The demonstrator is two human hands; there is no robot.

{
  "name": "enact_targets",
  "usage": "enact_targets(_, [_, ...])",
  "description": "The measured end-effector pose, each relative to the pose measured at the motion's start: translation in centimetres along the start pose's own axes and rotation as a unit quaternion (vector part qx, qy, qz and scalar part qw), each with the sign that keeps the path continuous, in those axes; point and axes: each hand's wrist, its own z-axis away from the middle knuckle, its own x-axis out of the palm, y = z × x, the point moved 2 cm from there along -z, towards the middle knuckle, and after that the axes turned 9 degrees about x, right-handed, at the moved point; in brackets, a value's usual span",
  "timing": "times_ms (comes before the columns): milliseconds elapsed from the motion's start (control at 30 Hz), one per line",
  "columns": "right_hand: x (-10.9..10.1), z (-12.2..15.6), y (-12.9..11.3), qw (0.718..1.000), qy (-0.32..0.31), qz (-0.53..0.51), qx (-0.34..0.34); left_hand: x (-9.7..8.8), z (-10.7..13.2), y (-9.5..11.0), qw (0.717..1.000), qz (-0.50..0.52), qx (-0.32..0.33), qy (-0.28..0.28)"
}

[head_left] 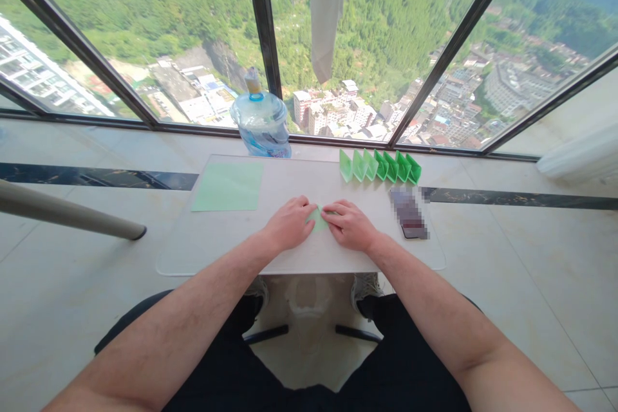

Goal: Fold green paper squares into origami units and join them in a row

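Note:
A small folded piece of light green paper (pixel 319 219) lies flat near the middle of the low table, between my hands. My left hand (pixel 291 223) is closed at its left edge, thumb and forefinger pressed onto it. From the other side my right hand (pixel 351 225) pinches its right part, and the fingers cover that portion. A row of several folded green paper pieces (pixel 380 166) stands at the table's back right, going from pale to darker green. Flat light green sheet paper (pixel 228 187) rests at the left of the table.
The white table (pixel 207 251) has rounded corners. A phone (pixel 409 214), partly pixelated, lies on its right side. Behind the table stands a large clear water bottle (pixel 263 122) against the window frame. A tan pole (pixel 72 209) slants in from the left over the tiled floor.

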Motion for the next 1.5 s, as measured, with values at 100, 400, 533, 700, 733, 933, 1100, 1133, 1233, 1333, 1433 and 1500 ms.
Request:
enact_targets(100, [0.0, 0.0, 0.0, 1.0, -0.001, -0.002, -0.001, 0.0, 0.0, 0.0, 1.0, 0.0, -0.018, 0.01])
enact_targets(400, [0.1, 0.1, 0.1, 1.0, -0.004, -0.002, -0.001, 0.5, 0.1, 0.7, 0.997, -0.065, 0.035, 0.022])
enact_targets(533, [0.1, 0.0, 0.1, 1.0, -0.009, -0.006, 0.003, 0.5, -0.1, 1.1, 0.997, -0.077, 0.018, 0.016])
enact_targets(700, [0.2, 0.0, 0.2, 1.0, 0.001, -0.003, 0.003, 0.2, -0.4, 1.7, 0.995, -0.102, -0.007, 0.018])
enact_targets(733, [0.2, 0.0, 0.2, 1.0, 0.002, 0.003, 0.003, 0.2, -0.5, 1.7, 0.995, -0.102, -0.012, 0.02])
enact_targets(933, [-0.1, -0.1, 0.3, 1.0, -0.006, 0.02, -0.006, 0.6, -1.0, 1.5, 0.994, -0.099, -0.04, 0.031])
enact_targets(1100, [-0.4, -0.1, 0.4, 1.0, -0.012, 0.007, -0.009, 0.7, -1.0, 1.4, 0.994, -0.092, -0.035, 0.036])
enact_targets(1133, [-0.5, -0.1, 0.4, 1.0, -0.014, 0.006, -0.008, 0.6, -1.0, 1.4, 0.995, -0.09, -0.036, 0.036])
enact_targets(1233, [-0.5, -0.1, 0.3, 1.0, -0.02, 0.015, 0.004, 0.5, -1.1, 1.4, 0.995, -0.085, -0.04, 0.034])
enact_targets(1333, [-0.5, -0.1, 0.1, 0.999, -0.029, 0.041, 0.02, 0.4, -1.1, 1.4, 0.995, -0.084, -0.042, 0.032])
enact_targets(1433, [-0.8, 0.0, -0.2, 0.996, -0.047, 0.07, 0.036, 0.4, -1.1, 1.4, 0.995, -0.086, -0.04, 0.03])
enact_targets(1500, [-1.1, 0.1, -0.4, 0.993, -0.062, 0.088, 0.049, 0.5, -1.0, 1.4, 0.995, -0.088, -0.041, 0.031])
